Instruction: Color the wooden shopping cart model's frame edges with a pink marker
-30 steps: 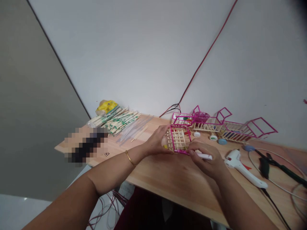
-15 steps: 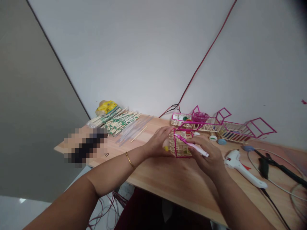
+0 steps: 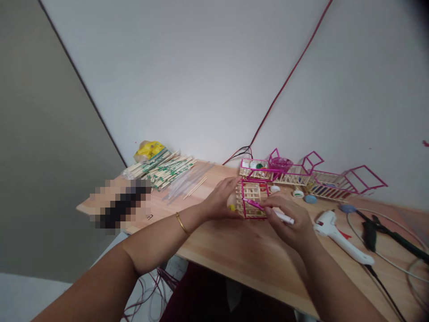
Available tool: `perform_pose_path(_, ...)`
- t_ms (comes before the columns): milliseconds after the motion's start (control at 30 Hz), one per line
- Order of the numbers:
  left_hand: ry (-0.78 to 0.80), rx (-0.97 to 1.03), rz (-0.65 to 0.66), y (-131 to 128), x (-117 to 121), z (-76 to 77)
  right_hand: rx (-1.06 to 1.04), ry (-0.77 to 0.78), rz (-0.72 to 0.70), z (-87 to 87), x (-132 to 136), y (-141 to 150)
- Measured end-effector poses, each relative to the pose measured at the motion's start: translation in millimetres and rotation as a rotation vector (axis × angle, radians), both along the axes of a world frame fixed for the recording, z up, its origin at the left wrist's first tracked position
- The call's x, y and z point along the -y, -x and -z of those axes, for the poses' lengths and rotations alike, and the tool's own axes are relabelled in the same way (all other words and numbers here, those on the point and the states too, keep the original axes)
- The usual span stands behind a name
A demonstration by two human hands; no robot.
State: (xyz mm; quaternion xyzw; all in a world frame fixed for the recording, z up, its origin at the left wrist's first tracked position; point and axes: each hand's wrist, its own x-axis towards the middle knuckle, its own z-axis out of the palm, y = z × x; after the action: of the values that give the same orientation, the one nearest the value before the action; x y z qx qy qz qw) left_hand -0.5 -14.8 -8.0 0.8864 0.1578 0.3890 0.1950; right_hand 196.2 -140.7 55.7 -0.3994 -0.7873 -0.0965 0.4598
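A small openwork basket of pale wooden sticks with pink edges (image 3: 251,190) stands on the table in front of me. My left hand (image 3: 221,199) is closed round its left side, with thumb and fingers on the bars. In my right hand (image 3: 288,210) I grip a paintbrush (image 3: 283,217) with a white handle and a pink front end. The brush's tip lies at the left pink edge of the basket; whether it touches is too small to tell. Something yellow (image 3: 232,207) shows beside my left palm, partly hidden.
Behind stand more pink-edged stick baskets (image 3: 330,190) and a pink-stained cup (image 3: 280,164). Round lids (image 3: 310,198) lie before them. A white glue gun (image 3: 345,241) with cables is at right. Bundled sticks (image 3: 170,172) and clear plastic strips (image 3: 187,181) lie left on the wooden table (image 3: 231,250).
The brush tip has moved down along the basket's left pink edge, with my right hand slightly lower. My left hand keeps its hold and the basket looks slightly turned.
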Motion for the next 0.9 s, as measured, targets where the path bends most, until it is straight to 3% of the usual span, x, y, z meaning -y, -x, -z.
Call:
perform_pose_path(600,0.167,0.06,-0.032,2.3,0.2,-17.1,0.006,0.132,-0.095,-3.3,3.7,-3.0)
perform_pose_path(700,0.193,0.043,-0.024,3.6,-3.2,-13.9,-0.059,0.111,-0.031,-3.6,3.6,-11.2)
perform_pose_path(900,0.299,0.015,-0.035,5.4,-8.5,-9.1,-0.212,0.068,0.247,-0.6,3.1,-25.2)
